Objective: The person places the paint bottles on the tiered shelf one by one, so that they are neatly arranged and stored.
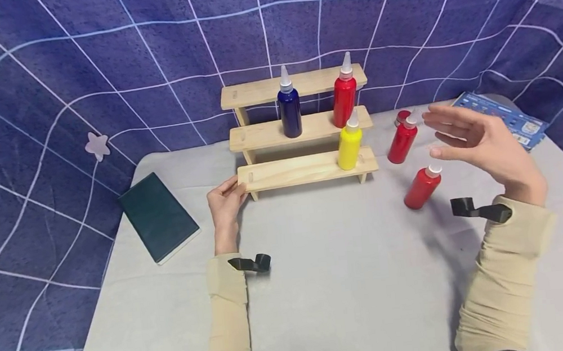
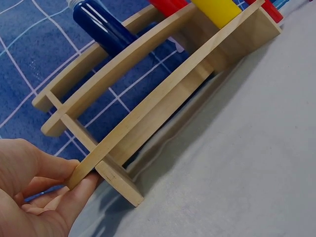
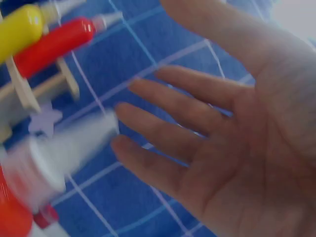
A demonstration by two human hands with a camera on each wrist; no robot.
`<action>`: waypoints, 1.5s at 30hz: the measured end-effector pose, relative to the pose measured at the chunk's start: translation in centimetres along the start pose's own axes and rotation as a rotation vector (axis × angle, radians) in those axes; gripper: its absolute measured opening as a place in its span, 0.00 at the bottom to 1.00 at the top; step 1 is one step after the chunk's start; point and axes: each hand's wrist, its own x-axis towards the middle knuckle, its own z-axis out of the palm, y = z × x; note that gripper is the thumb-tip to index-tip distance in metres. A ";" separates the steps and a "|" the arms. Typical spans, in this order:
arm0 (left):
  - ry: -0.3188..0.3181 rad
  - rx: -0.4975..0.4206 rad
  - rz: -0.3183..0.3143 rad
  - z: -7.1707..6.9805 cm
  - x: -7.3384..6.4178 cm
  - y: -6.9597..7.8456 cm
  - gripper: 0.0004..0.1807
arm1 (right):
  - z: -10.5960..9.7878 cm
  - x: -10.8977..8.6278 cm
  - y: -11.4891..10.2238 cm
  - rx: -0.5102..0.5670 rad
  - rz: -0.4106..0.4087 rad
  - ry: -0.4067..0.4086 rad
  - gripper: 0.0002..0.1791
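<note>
A three-tier wooden stand (image 1: 291, 173) stands on the white-covered table. My left hand (image 1: 225, 206) pinches the left end of its lowest board between thumb and fingers, as the left wrist view shows. On the middle tier stand a dark blue squeeze bottle (image 1: 290, 112) and a red squeeze bottle (image 1: 344, 101), and a yellow squeeze bottle (image 1: 349, 149) is on the lowest tier. My right hand (image 1: 487, 144) is spread with nothing in it, beside another red bottle (image 1: 403, 144). Nearer to me is one more red bottle (image 1: 422, 189). A blurred white nozzle (image 3: 84, 143) overlaps the fingertips in the right wrist view.
At the left of the table lies a dark flat tablet-like rectangle (image 1: 159, 218). Blue printed sheets (image 1: 505, 117) lie at the back right, behind my right hand. A small round red object (image 1: 402, 117) sits behind the red bottles. A blue checked cloth (image 1: 158, 57) hangs behind the table.
</note>
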 end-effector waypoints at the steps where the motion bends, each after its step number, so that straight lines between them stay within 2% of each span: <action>1: 0.002 -0.001 0.000 -0.1 0.0 0.0 0.20 | -0.4 -0.1 0.3 0.006 0.012 -0.030 0.38; 8: 0.012 -0.015 -0.006 -0.4 0.1 0.3 0.20 | -2.4 -0.1 2.6 0.017 0.083 -0.233 0.39; 11: 0.015 -0.023 0.001 -0.4 0.1 0.4 0.20 | -2.8 0.2 3.6 -0.090 0.146 -0.298 0.39; 14: 0.017 -0.020 0.006 -0.5 0.1 0.4 0.20 | -3.0 0.3 4.6 -0.257 0.201 -0.334 0.38; 16: 0.018 -0.016 0.008 -0.5 0.1 0.4 0.20 | -3.0 0.3 5.2 -0.326 0.225 -0.356 0.37; 19: 0.014 -0.013 0.006 -0.5 0.1 0.4 0.20 | -3.1 0.2 6.2 -0.328 0.255 -0.403 0.36; 23: 0.011 -0.015 -0.001 -0.4 0.2 0.5 0.20 | -3.2 0.2 7.4 -0.257 0.310 -0.462 0.35; 26: 0.013 -0.013 -0.002 -0.3 0.2 0.5 0.20 | -3.4 0.3 8.2 -0.222 0.309 -0.490 0.32; 31: 0.013 0.002 0.009 -0.2 0.3 0.5 0.20 | -3.5 0.2 8.9 -0.169 0.296 -0.498 0.27; 37: 0.017 0.018 -0.002 -0.3 0.2 0.3 0.20 | -3.1 0.1 8.9 -0.147 0.303 -0.430 0.24; 45: 0.012 -0.013 -0.013 -0.1 0.0 0.1 0.20 | -1.6 0.6 6.9 -0.149 0.222 -0.352 0.20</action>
